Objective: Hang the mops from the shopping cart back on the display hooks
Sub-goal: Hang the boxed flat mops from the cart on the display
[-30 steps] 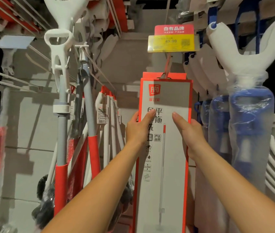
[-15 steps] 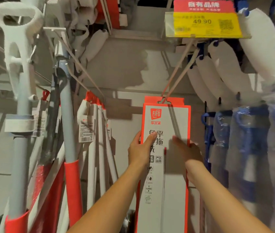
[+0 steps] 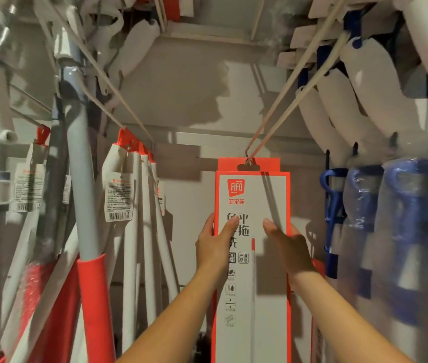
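The boxed mop hangs upright at centre frame. The slot in its red hang tab sits at the upturned tip of the display hook, a wire pair that runs up toward the upper right. Whether the tab has cleared that tip cannot be told. The left hand grips the box's left edge with its thumb across the printed face. The right hand grips the right edge the same way, so both hands hold the carton closed around it, at mid-height. The main risk is a release before the slot is fully over the tip: the long carton would likely slide off and drop. The second risk is the card tab tearing or creasing if the box is pushed at an angle to the wire. The third is crowding. White-handled mops hang just left and blue wrapped mops just right, and a swinging carton could knock either row.
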{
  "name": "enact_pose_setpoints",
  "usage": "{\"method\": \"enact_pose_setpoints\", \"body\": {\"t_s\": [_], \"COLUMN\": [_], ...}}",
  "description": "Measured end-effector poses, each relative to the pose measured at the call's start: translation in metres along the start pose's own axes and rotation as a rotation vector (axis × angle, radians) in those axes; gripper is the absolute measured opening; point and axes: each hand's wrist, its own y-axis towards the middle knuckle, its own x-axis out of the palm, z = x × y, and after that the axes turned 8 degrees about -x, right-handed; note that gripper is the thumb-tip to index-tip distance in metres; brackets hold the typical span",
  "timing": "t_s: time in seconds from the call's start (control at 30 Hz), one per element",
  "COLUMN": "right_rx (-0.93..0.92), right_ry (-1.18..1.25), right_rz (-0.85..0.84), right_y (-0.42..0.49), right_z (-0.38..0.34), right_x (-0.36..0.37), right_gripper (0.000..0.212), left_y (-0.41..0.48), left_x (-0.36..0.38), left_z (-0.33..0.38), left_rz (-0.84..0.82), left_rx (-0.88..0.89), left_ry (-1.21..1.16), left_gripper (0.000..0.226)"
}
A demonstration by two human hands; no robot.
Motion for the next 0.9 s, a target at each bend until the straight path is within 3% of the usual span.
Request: {"method": "enact_pose_setpoints", "body": {"t_s": [0.23,0.37,0.43,0.57,0.73,0.9], "right_rx": [0.028,0.128,0.167,0.099,-0.033,0.023], "right_ry": [-0.033,-0.06,-0.112,-0.281,-0.934,-1.099], "right_rz": [0.015,0.057,0.043,-0.041,-0.273,-0.442], "right_y": [-0.006,-0.012,-0.021,-0.054,-0.108,-0.174], "right_z": [-0.002,-0.009,-0.013,-0.021,-0.026,-0.036], "right_x": [0.001,-0.003,-0.008,-0.023,-0.047,-0.067], "right_gripper": [0.024,0.046,0.047,0.037,0.046,0.037], "left_y": [-0.009,-0.02,-0.033,-0.075,-0.15,-0.223], "left_x": [0.001,-0.002,-0.004,-0.012,-0.025,-0.035], "left_z": [0.003,0.006,0.008,0.016,0.017,0.011], "left_rz": [0.005,-0.007,-0.003,0.04,0.083,0.03], "left_rx": [0.004,-0.023,-0.039,-0.003,0.051,-0.047], "left_ry": [0.043,0.142,0.214,0.514,1.254,1.432], "left_gripper": [0.023,0.027,0.026,0.04,0.054,0.043]}}
